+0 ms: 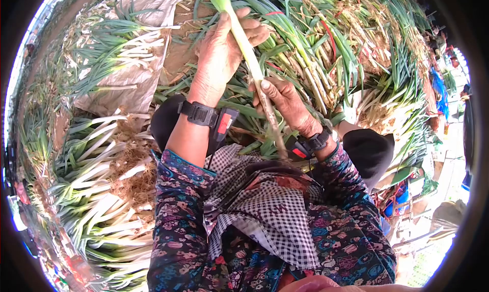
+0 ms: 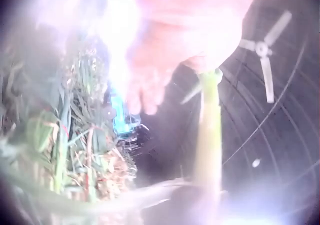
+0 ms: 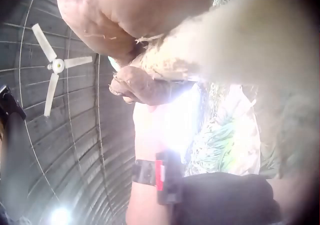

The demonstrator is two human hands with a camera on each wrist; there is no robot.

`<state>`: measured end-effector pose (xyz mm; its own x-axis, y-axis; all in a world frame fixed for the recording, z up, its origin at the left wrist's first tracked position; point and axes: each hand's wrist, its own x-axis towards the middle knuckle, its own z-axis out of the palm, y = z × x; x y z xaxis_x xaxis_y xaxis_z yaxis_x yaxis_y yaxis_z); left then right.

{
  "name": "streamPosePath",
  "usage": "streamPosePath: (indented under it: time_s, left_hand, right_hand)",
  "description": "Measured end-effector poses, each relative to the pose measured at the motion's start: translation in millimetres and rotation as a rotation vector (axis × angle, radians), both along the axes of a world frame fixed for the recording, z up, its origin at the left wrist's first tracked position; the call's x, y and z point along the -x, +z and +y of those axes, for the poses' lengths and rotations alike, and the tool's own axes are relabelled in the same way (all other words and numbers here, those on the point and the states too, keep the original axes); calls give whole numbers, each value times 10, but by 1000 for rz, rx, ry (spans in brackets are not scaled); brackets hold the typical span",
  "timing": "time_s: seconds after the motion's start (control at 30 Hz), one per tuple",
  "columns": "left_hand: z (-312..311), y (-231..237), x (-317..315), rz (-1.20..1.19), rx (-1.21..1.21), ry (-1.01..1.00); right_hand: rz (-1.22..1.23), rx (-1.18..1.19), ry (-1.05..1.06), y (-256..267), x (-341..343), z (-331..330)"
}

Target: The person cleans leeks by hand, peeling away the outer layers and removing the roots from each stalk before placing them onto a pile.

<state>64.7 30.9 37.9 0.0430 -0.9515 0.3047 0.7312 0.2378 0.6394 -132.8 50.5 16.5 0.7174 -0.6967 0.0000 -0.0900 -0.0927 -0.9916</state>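
Observation:
One long leek slants across the head view, its green part at the top and its brownish root end low over the lap. The left hand holds its upper stalk with the thumb along it, fingers behind. Lower down, the right hand pinches the stalk between thumb and curled fingers. In the left wrist view the stalk extends below the overexposed left hand. The right wrist view has the right hand close up around the pale, blurred stalk.
Cleaned leeks lie on a pale sheet at upper left. Leeks with roots are piled along the left. More untrimmed leeks spread at upper right. A checked cloth covers the lap. Ceiling fans show in both wrist views.

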Motion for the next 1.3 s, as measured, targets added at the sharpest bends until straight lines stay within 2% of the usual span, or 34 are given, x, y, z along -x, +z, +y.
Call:
streamPosePath:
  time_s: [0.03, 0.07, 0.13, 0.17, 0.23, 0.27, 0.3, 0.37, 0.43, 0.5, 0.57, 0.6, 0.63, 0.73, 0.77, 0.83, 0.9, 0.97, 1.0, 1.03, 1.1, 1.13, 1.17, 1.23, 1.27, 1.3]
  left_hand:
    - [-22, -10, -1, -4, 12, 33]
    - [-29, -23, -5, -3, 11, 33]
    - [-34, 33, 17, 16, 13, -44]
    - [-17, 50, 51, 20, 11, -50]
    - [57, 98, 137, -29, -94, -7]
    - [54, 112, 210, 78, -127, -9]
    - [58, 118, 249, 79, -127, -9]
    - [73, 110, 286, 65, -122, -69]
    - [61, 53, 285, 55, -87, -45]
    - [58, 29, 298, -31, -88, 12]
    - [61, 36, 328, -18, -122, 40]
    - [64, 50, 336, -4, -155, 73]
    - [60, 65, 343, -6, -157, 70]
    - [37, 42, 333, 80, -213, 108]
    - [-12, 4, 319, 121, -208, 120]
    - [-97, -51, 280, 166, -230, 166]
    - [-164, -80, 164, 180, -184, 212]
    - [-157, 2, 19, 250, -86, 230]
    - [-128, 53, -58, 202, -55, 262]
    - [-97, 95, -126, 158, -27, 296]
    - [-71, 128, -203, 132, -8, 327]
    - [-73, 141, -235, 119, 4, 321]
    - [-68, 148, -248, 106, 16, 316]
    - [-55, 132, -230, 106, 11, 314]
    - [-74, 96, -234, 123, 1, 289]
    - [-86, 78, -235, 140, -11, 263]
  right_hand:
    - [96, 323, -18, -33, -3, -85]
    - [96, 322, -18, -62, 14, -137]
    - [113, 740, -276, 133, 9, -183]
    - [93, 490, -309, 252, -20, -182]
    - [-76, 168, -251, 405, -111, -232]
    - [-75, 167, -254, 382, -135, -285]
    - [-89, 199, -239, 341, -163, -338]
    - [-100, 227, -218, 272, -184, -359]
    - [-11, 276, -294, 264, -198, -322]
    - [21, 229, -334, 264, -203, -282]
    - [65, 565, -361, 238, -197, -292]
    - [20, 806, -385, 213, -237, -300]
    - [20, 803, -389, 216, -208, -292]
    - [-33, 1169, -317, 301, -146, -274]
    - [-28, 1166, -315, 324, -153, -247]
    - [-140, 1113, -169, 349, -211, -138]
    - [-280, 760, -42, 272, -241, 34]
    - [-140, 564, -5, 51, -87, 128]
    - [-64, 366, 5, -161, 21, 140]
    - [-62, 363, 13, -271, 111, 117]
    - [420, 525, 251, -362, 266, 105]
    - [472, 635, 408, -334, 317, 76]
    - [471, 630, 408, -310, 323, 28]
    - [125, 496, 136, 28, 234, -62]
    - [191, 250, -65, 266, 152, -30]
    - [128, 524, -152, 166, 61, -144]
